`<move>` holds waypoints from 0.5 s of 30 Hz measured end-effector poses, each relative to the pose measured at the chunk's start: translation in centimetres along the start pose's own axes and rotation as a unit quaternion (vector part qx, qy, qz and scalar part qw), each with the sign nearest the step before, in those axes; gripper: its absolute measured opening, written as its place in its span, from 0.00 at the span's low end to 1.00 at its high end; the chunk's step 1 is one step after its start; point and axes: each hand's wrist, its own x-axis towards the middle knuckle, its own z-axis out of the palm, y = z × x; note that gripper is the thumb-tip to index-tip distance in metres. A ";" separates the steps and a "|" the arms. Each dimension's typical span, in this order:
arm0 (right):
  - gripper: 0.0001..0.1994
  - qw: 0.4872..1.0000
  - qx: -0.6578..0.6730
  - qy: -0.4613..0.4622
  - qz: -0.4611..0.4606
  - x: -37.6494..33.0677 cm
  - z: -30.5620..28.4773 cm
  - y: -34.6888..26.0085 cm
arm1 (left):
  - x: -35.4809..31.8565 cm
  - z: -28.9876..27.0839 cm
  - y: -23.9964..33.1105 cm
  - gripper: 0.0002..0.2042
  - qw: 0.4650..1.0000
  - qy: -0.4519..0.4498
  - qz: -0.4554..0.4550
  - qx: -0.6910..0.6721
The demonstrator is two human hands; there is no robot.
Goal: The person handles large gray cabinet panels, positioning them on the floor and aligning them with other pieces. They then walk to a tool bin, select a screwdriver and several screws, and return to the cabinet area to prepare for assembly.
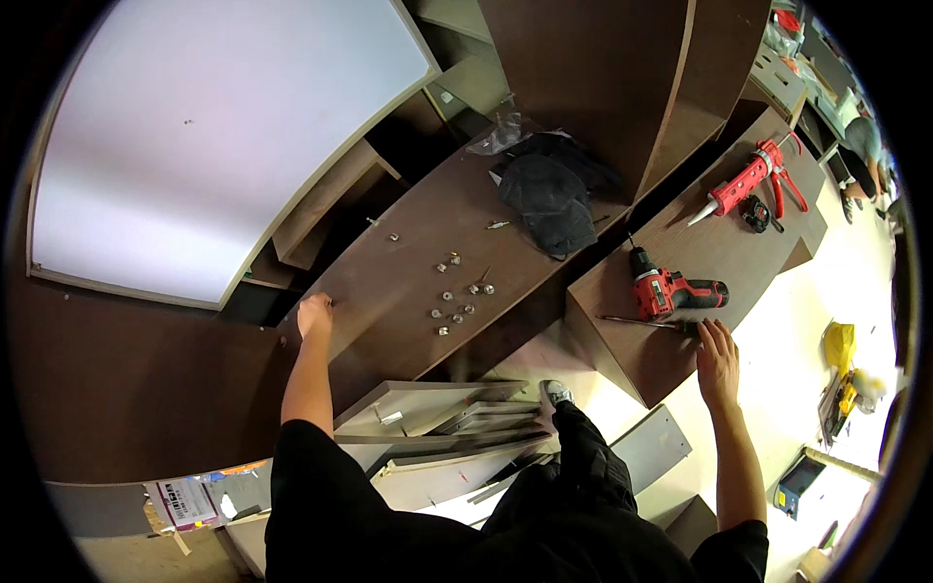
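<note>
My left hand (315, 316) is closed at the near-left end of a dark brown panel (389, 282). Whatever its fingers hold is too small to make out. On that panel, to the hand's right, lie several small round metal fittings (447, 296). My right hand (717, 358) has its fingers over the handle end of a screwdriver (646, 322), whose long shaft points left across a brown cabinet box (622, 355). Just beyond the shaft rests a red and black cordless drill (671, 290). Farther back on the same box are a red caulking gun (753, 180) and a black tape measure (756, 214).
A black cloth item (549, 199) and clear plastic wrap (501, 136) lie at the panel's far end. A large white-faced board (214, 136) covers the far left. Loose boards (457, 437) lean in a stack by my legs. A person (863, 146) is at the far right.
</note>
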 end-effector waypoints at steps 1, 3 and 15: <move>0.20 1.000 0.001 -0.001 0.001 0.0 -0.2 0.0 | -0.1 0.1 0.1 0.10 0.999 -0.001 -0.010 -0.042; 0.21 1.000 0.009 -0.010 0.003 0.4 -0.5 -0.4 | 0.0 -0.4 -0.4 0.09 0.992 0.004 -0.034 -0.122; 0.20 0.999 0.025 -0.023 0.011 2.1 0.2 -0.4 | -5.9 -10.4 3.0 0.13 0.732 -0.052 -0.029 -0.679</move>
